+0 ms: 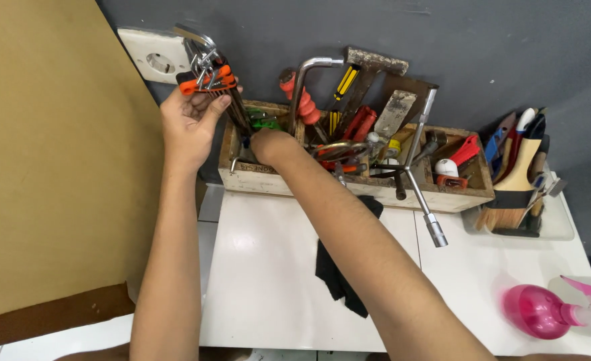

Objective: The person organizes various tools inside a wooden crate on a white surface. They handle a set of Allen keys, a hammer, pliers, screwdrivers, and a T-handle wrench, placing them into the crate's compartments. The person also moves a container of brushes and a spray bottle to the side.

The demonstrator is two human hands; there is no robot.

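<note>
My left hand [189, 122] is raised over the left end of a worn wooden toolbox [322, 184] and grips a set of hex keys in an orange holder [208, 79]. My right hand [273, 145] reaches down into the left part of the box among the tools; its fingers are hidden, so what it touches cannot be told. The box holds a hacksaw with an orange handle [303, 100], a hammer [369, 67], screwdrivers, pliers and a putty knife [396, 112]. A metal cross wrench [417, 175] leans out over the box's front wall.
The box stands at the back of a white table [262, 267] against a dark grey wall. A black cloth [339, 277] lies under my right forearm. Paintbrushes in a clear tray [519, 180] stand right of the box, a pink spray bottle [543, 311] nearer right. A wall socket [153, 57] is behind my left hand.
</note>
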